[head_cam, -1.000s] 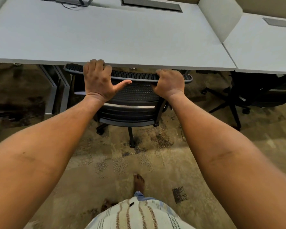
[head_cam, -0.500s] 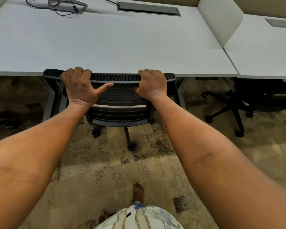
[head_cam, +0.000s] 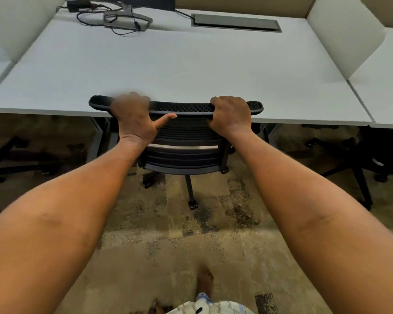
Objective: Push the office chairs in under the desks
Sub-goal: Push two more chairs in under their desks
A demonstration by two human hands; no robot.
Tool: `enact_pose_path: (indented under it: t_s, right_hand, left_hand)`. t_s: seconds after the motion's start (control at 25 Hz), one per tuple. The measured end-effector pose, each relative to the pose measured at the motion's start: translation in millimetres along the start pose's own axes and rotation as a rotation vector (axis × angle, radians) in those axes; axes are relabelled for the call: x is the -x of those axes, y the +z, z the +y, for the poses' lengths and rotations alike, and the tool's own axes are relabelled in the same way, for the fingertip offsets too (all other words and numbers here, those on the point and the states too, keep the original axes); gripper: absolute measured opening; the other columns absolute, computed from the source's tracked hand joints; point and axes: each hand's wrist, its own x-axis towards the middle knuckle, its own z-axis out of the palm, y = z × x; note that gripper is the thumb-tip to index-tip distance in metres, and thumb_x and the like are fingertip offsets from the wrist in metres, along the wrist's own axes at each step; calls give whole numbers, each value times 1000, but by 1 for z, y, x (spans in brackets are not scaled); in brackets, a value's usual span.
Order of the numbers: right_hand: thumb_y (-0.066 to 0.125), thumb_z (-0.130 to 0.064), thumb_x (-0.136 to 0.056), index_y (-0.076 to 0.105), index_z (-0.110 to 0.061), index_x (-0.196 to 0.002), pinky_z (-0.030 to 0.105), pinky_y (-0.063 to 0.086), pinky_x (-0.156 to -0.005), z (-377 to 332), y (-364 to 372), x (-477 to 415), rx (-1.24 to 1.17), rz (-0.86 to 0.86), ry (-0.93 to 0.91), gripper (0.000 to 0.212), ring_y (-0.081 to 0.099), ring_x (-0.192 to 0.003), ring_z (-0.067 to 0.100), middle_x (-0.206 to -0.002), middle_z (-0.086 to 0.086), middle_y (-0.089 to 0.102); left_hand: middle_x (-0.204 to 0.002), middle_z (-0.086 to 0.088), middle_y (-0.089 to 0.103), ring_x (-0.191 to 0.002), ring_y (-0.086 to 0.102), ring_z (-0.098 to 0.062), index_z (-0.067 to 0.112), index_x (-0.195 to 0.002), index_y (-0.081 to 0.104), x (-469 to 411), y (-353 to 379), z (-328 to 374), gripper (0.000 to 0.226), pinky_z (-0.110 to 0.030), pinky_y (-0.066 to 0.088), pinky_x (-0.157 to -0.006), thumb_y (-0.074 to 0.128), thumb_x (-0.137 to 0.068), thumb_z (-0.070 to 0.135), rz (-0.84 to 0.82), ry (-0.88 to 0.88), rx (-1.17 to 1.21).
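A black mesh office chair (head_cam: 184, 137) stands in front of me, at the white desk (head_cam: 191, 64). Its top rail overlaps the desk's front edge and its seat is hidden beneath the desktop. My left hand (head_cam: 134, 118) lies over the left part of the rail. The fingers are blurred over the top and the thumb points right along the rail. My right hand (head_cam: 232, 116) is wrapped firmly around the rail's right part. The chair's star base and a caster (head_cam: 192, 204) show on the carpet below.
Two more black chairs sit partly under the neighbouring desks, one at the right (head_cam: 354, 155) and one at the left (head_cam: 9, 159). A monitor stand with cables (head_cam: 127, 19) and a grey cable hatch (head_cam: 236, 26) are at the desk's back. White dividers (head_cam: 340, 41) flank the desk.
The chair has rolled forward, and its top rail now overlaps the desk edge. Both hands stayed on the rail, and the left fingers are now blurred. More of the desk is in view.
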Motion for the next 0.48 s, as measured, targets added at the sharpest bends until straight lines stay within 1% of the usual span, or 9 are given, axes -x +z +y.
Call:
enact_pose_path:
  t_s: [0.08,0.16,0.28,0.4,0.44,0.48]
  right_hand:
    - [59,-36,-80,60,-15,-85,32,30,-59,5,6,0,-10,14,10,21,44,-61,23,-74,3,62]
    - [60,-34,-81,61,-14,-85,31,30,-58,6,10,2,1,12,0,20,42,-60,23,-73,3,62]
    - [59,-30,-81,59,-15,-86,32,31,-60,4,8,0,10,-11,-4,16,47,-62,25,-74,3,61]
    - [56,-24,-81,56,-14,-86,35,32,-63,3,3,2,17,-27,-3,11,53,-69,29,-78,5,61]
    - [53,-20,-81,55,-14,-86,36,33,-66,2,0,3,20,-34,0,8,54,-72,30,-80,6,62]
    - [49,-16,-81,55,-14,-88,38,35,-73,-1,-3,4,25,-46,12,10,55,-76,31,-84,7,63]
  left_hand:
    - [-95,-15,55,-94,47,-32,6,-85,58,2,4,1,90,-44,31,-81,29,-72,90,-15,6,-15]
    - [-95,-15,54,-94,47,-32,6,-86,56,3,3,2,90,-45,31,-81,27,-72,90,-37,7,-25]
    - [-97,-14,52,-93,45,-32,7,-87,54,3,-5,4,92,-46,32,-81,23,-70,92,-86,-11,-51]
    - [-102,-12,50,-95,44,-30,7,-95,51,4,-15,7,93,-44,34,-86,23,-70,92,-151,-24,-81]
    - [-105,-12,49,-98,44,-30,7,-99,50,4,-19,8,92,-43,34,-89,25,-70,91,-179,-34,-88]
    - [-108,-13,48,-101,43,-30,7,-103,49,5,-23,11,92,-44,33,-93,27,-72,90,-210,-50,-89]
